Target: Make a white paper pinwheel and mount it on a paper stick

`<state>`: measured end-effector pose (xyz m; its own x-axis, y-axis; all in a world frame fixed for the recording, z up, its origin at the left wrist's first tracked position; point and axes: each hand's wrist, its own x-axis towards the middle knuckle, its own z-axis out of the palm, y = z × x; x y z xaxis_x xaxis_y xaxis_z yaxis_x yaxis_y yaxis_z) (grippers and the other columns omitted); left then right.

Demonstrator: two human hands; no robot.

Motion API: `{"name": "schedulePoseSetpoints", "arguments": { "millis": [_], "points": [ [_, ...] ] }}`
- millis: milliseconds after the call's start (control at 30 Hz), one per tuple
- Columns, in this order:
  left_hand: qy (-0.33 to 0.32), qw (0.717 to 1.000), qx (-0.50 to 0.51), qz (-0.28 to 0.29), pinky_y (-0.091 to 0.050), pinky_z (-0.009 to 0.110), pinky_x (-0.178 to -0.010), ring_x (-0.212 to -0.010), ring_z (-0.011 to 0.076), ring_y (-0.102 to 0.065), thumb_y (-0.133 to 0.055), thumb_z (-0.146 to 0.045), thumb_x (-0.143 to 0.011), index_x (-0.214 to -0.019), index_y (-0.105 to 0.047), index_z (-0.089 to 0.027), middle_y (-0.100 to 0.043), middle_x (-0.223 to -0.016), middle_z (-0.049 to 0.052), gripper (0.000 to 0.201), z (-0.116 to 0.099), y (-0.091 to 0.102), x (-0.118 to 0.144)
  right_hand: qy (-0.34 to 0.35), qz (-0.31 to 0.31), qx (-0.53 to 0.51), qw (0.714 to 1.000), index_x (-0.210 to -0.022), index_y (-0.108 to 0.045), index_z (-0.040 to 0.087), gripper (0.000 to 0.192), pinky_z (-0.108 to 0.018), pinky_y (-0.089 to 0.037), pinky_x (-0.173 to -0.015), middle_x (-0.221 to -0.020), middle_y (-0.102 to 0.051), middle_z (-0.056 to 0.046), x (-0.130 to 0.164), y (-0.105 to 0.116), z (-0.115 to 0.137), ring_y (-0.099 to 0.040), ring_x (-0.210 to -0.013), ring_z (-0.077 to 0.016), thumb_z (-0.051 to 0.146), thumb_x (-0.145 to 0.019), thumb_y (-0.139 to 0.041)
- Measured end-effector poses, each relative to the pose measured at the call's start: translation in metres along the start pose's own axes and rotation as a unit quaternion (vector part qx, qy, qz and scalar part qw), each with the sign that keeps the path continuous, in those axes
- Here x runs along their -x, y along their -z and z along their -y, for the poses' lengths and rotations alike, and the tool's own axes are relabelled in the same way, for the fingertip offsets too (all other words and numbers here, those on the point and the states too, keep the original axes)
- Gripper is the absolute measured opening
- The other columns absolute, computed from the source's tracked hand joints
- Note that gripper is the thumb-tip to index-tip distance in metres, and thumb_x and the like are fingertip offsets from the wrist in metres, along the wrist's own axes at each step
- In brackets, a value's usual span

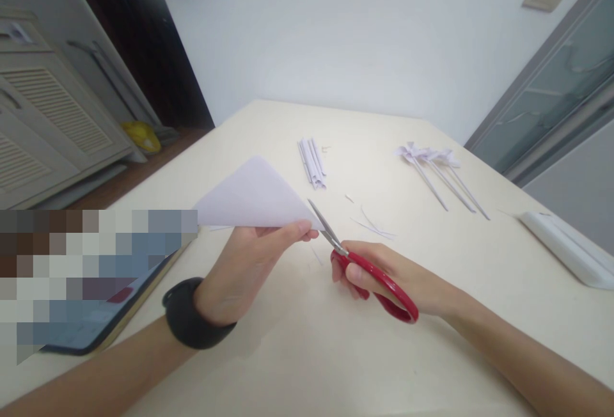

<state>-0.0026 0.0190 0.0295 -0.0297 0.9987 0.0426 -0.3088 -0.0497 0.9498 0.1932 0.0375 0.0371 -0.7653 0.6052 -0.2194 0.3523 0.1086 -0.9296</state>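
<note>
The left hand [247,263] is pinching a folded white paper triangle [252,196] by its lower right corner, thumb and fingertips closed on the fold, holding it lifted just above the table [297,353] near its middle. The right hand [384,276] is gripping red-handled scissors [364,270], fingers through the loops, with the blades only narrowly parted. The scissors' long axis is running up and to the left, so the blade tips are pointing at the paper's pinched corner and sitting just beside it; whether they are touching the sheet cannot be told. The paper is lying to the left of the blades, its long edge stretching away toward the table's left edge. Beyond, a bundle of paper strips [313,162] and several paper pinwheels on sticks [439,171] are lying toward the far edge. No readable writing or brand is showing anywhere.
</note>
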Motion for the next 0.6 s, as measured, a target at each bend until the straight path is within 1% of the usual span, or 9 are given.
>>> {"name": "schedulePoseSetpoints", "arguments": {
  "millis": [167, 300, 400, 500, 600],
  "points": [
    [-0.001, 1.0, 0.006, -0.001, -0.049, 0.023, -0.07, -0.074, 0.0128, -0.057, -0.064, -0.013, -0.073, -0.079, -0.066, -0.021, -0.065, -0.076, -0.003, 0.009, 0.0, -0.0001, -0.0002, 0.01, -0.014, 0.013, 1.0, -0.084, -0.051, 0.017, 0.032, -0.023, -0.035, -0.058, -0.068, -0.047, 0.001, -0.0012, -0.0006, 0.0017, -0.043, -0.062, -0.0109, 0.047, -0.086, -0.041],
    [0.008, 1.0, -0.007, 0.005, -0.049, 0.025, -0.071, -0.074, 0.013, -0.057, -0.063, -0.015, -0.074, -0.081, -0.066, -0.021, -0.064, -0.077, -0.003, 0.009, 0.0008, 0.0004, 0.0008, 0.002, -0.028, 0.023, 0.999, -0.081, -0.05, 0.017, 0.033, -0.023, -0.035, -0.057, -0.067, -0.047, 0.001, -0.0012, -0.0013, 0.0021, -0.042, -0.061, -0.0108, 0.048, -0.086, -0.041],
    [0.014, 0.999, -0.035, 0.004, -0.048, 0.027, -0.071, -0.071, 0.0141, -0.057, -0.063, -0.018, -0.075, -0.074, -0.066, -0.02, -0.064, -0.071, -0.001, 0.004, 0.0011, 0.0004, 0.0015, -0.004, -0.033, 0.018, 0.999, -0.079, -0.05, 0.017, 0.034, -0.023, -0.034, -0.055, -0.066, -0.046, 0.001, -0.001, -0.0021, 0.0011, -0.04, -0.059, -0.0102, 0.05, -0.085, -0.041],
    [0.018, 0.998, -0.064, 0.006, -0.047, 0.028, -0.069, -0.068, 0.0152, -0.056, -0.061, -0.021, -0.075, -0.066, -0.065, -0.019, -0.063, -0.064, 0.0, 0.01, 0.0011, -0.0002, 0.0019, -0.005, -0.038, 0.013, 0.999, -0.077, -0.049, 0.017, 0.035, -0.022, -0.034, -0.054, -0.066, -0.046, 0.001, -0.0009, -0.0026, -0.0006, -0.04, -0.058, -0.0098, 0.051, -0.084, -0.042],
    [0.015, 0.996, -0.086, 0.007, -0.046, 0.028, -0.068, -0.067, 0.0156, -0.056, -0.06, -0.023, -0.075, -0.063, -0.064, -0.019, -0.062, -0.063, 0.0, 0.014, 0.0014, -0.0003, 0.0017, -0.008, -0.038, 0.006, 0.999, -0.077, -0.048, 0.017, 0.036, -0.022, -0.033, -0.053, -0.067, -0.046, 0.001, -0.0007, -0.0028, -0.0021, -0.04, -0.058, -0.0099, 0.051, -0.083, -0.043]
  ]
}}
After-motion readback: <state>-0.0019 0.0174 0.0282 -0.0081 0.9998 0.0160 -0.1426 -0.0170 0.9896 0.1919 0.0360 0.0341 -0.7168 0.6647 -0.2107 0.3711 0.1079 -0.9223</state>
